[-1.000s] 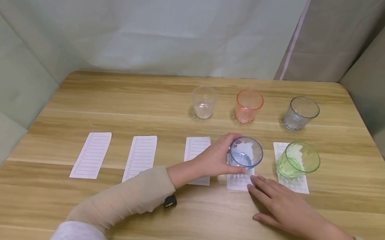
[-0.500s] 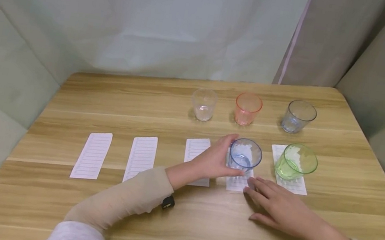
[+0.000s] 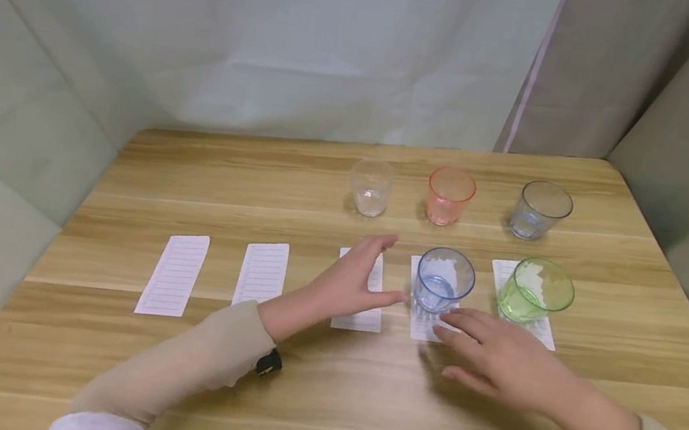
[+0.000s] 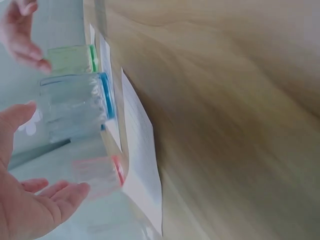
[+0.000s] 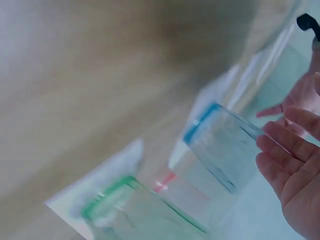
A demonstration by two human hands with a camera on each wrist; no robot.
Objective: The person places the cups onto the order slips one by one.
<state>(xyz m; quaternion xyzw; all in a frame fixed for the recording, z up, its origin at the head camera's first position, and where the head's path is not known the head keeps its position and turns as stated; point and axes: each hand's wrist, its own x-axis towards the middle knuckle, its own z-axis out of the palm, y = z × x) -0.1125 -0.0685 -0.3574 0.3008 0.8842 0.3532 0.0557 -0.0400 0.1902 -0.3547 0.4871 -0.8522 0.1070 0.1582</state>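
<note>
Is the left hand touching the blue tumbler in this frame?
Apart. The head view shows it: a strip of the wooden table is visible between the left hand and the blue tumbler.

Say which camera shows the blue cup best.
Head view: the blue cup shows rim, wall and base, upright on its paper slip. Left wrist gives it side-on, turned sideways in the picture; right wrist gives it blurred, with the right hand near its rim.

The near left cup [image 3: 437,293] was tinted blue, the near right cup [image 3: 521,306] green, and the white paper slips [image 3: 173,275] were lined.
</note>
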